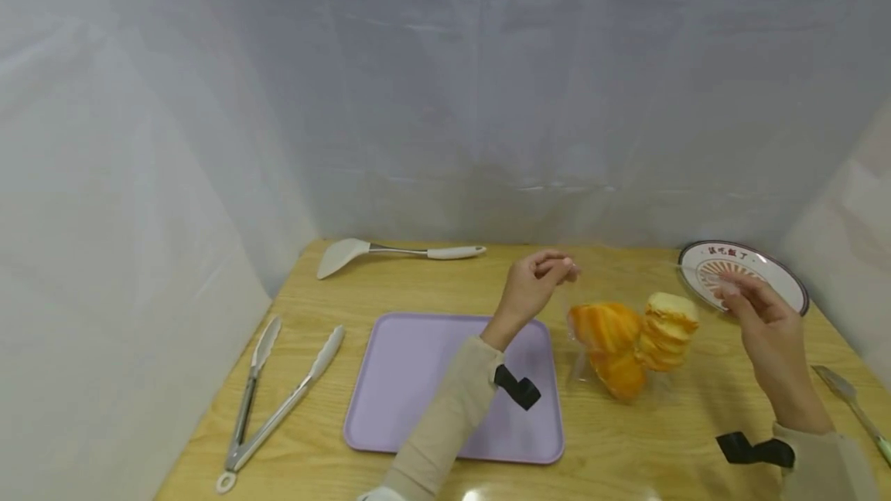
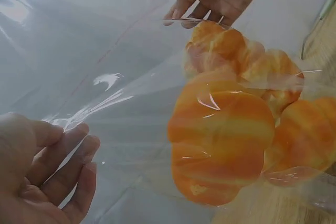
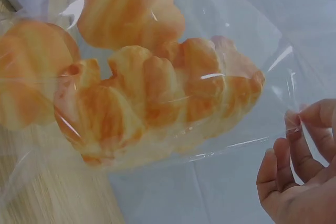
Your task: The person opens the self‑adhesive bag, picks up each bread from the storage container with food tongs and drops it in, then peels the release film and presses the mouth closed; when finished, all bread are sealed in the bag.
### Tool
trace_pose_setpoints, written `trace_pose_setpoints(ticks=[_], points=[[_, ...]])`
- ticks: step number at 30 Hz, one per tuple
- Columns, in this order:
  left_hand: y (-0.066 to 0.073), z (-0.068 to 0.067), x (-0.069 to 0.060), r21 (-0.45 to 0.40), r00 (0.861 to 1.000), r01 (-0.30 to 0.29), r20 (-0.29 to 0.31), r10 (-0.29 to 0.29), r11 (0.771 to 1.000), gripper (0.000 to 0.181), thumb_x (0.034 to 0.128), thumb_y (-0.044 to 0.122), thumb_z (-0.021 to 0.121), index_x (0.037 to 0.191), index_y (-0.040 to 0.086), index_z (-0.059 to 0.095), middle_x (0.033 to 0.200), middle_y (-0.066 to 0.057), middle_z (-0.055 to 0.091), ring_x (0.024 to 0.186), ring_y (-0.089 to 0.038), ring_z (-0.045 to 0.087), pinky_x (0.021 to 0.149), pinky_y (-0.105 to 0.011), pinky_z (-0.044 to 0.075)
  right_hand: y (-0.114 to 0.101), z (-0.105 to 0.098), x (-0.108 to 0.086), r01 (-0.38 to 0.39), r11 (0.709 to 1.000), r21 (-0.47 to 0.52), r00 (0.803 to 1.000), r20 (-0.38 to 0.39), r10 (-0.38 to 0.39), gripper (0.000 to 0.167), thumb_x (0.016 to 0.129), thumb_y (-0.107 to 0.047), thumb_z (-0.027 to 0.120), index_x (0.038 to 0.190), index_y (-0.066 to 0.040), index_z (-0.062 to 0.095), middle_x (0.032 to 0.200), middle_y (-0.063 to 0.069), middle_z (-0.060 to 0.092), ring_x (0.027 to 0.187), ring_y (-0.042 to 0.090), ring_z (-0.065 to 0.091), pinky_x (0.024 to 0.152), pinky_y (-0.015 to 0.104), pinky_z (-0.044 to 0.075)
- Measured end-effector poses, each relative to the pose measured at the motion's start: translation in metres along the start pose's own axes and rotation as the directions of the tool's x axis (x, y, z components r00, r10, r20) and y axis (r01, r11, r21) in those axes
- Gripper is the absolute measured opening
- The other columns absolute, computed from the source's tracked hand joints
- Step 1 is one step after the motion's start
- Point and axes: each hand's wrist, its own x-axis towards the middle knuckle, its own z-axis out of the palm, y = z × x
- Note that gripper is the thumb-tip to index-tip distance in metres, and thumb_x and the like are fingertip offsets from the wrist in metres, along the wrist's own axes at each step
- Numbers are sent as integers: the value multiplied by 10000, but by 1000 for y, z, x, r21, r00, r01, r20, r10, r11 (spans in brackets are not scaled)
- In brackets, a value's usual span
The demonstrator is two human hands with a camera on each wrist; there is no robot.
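Observation:
Between both hands hangs a clear plastic bag (image 2: pixel 136 108) with several golden bread rolls (image 1: pixel 609 331) inside. The left hand (image 1: pixel 532 284) pinches one upper corner of the bag between thumb and forefinger, its other fingers loosely bent. At the opposite corner, the right hand (image 1: pixel 769 323) pinches the film the same way. In the right wrist view, a ridged croissant-like bread (image 3: pixel 157 103) lies nearest the right hand. A smoother, lobed roll (image 2: pixel 220 135) faces the camera in the left wrist view. Film is drawn taut near both pinched corners.
A purple tray (image 1: pixel 411 377) lies under the left forearm. Metal tongs (image 1: pixel 278 408) lie spread at left, and a white-handled turner (image 1: pixel 397 251) lies along the back. A patterned plate (image 1: pixel 780 277) sits behind the right hand; a green-handled utensil (image 1: pixel 852 400) lies at the right edge.

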Motion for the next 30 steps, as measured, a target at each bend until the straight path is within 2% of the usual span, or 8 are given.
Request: trace_pose_setpoints(ticks=[3, 7, 12, 19, 23, 26, 30], points=[[-2, 0, 1, -59, 1000, -15, 6, 16, 998, 267, 976, 116, 583, 1124, -94, 657, 1046, -300, 695, 979, -427, 671, 866, -305, 577, -1, 1, 0, -3, 999, 37, 1000, -4, 3, 237, 958, 27, 543, 1026, -121, 715, 908, -112, 702, 811, -10, 614, 697, 73, 496], [-2, 2, 1, -120, 1000, -19, 10, 20, 993, 263, 981, 57, 553, 1104, -164, 624, 1051, -356, 664, 983, -467, 654, 852, -313, 582, -2, 3, -3, -23, 993, 112, 1000, -15, 25, 196, 968, 6, 535, 963, -108, 695, 857, -77, 684, 777, 17, 603, 685, 95, 494], [2, 6, -1, -144, 1000, 21, 1, -21, 989, 261, 994, 54, 526, 1094, -174, 604, 1099, -354, 650, 1014, -409, 667, 877, -308, 573, -2, 3, -5, -31, 982, 187, 999, -7, 33, 175, 993, -20, 498, 904, -83, 636, 839, -41, 638, 756, 58, 575, 682, 139, 472], [4, 11, -5, -153, 1000, 17, 5, -16, 988, 291, 1031, 125, 471, 1078, -138, 586, 1132, -323, 654, 1096, -413, 639, 969, -374, 533, -2, 5, -5, -6, 992, 123, 1000, 0, 6, 184, 993, -41, 504, 882, -109, 633, 808, -65, 625, 748, 41, 553, 707, 103, 464], [2, 11, -7, -177, 1000, 11, 4, -10, 984, 304, 1038, 132, 455, 1077, -143, 577, 1130, -332, 649, 1094, -424, 637, 948, -367, 545, -3, 7, -3, -38, 994, 100, 997, -65, 44, 201, 996, -90, 516, 845, -93, 648, 784, -57, 616, 727, 44, 546, 686, 100, 465], [0, 13, -8, -208, 1000, 18, -4, -20, 978, 299, 1033, 114, 459, 1059, -162, 573, 1118, -348, 644, 1083, -436, 637, 928, -358, 555, -7, 9, 2, -132, 990, 44, 976, -171, 137, 251, 1002, -137, 525, 787, -82, 641, 749, -55, 596, 699, 43, 538, 650, 100, 463], [0, 17, -10, -240, 999, 22, -19, -27, 970, 278, 1019, 72, 474, 1061, -184, 576, 1123, -363, 634, 1079, -464, 625, 930, -397, 552, -13, 14, 10, -263, 964, 20, 915, -311, 256, 325, 1002, -175, 534, 701, -82, 611, 703, -56, 577, 659, 50, 513, 588, 108, 448]])
